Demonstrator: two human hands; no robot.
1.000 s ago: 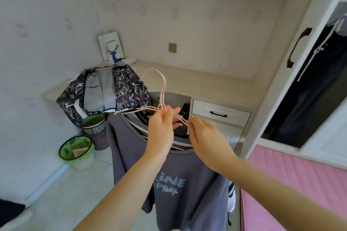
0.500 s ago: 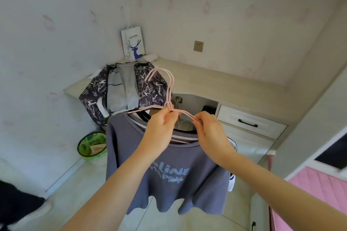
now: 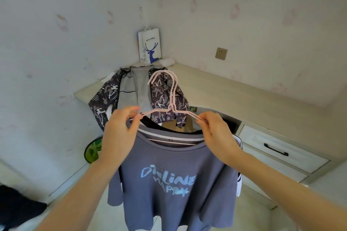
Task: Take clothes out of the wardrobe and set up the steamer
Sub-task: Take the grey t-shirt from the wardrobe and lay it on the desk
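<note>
Pale papered walls [image 3: 244,24], corner desk [image 3: 234,92], drawers [image 3: 281,154].

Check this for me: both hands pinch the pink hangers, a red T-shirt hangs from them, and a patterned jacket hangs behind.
Wrong on the colour: the head view shows the T-shirt is blue-grey, not red. The left hand and right hand do pinch the pink hangers, and the patterned jacket hangs behind.

Soft daylight; edges bowed; mild blur
</note>
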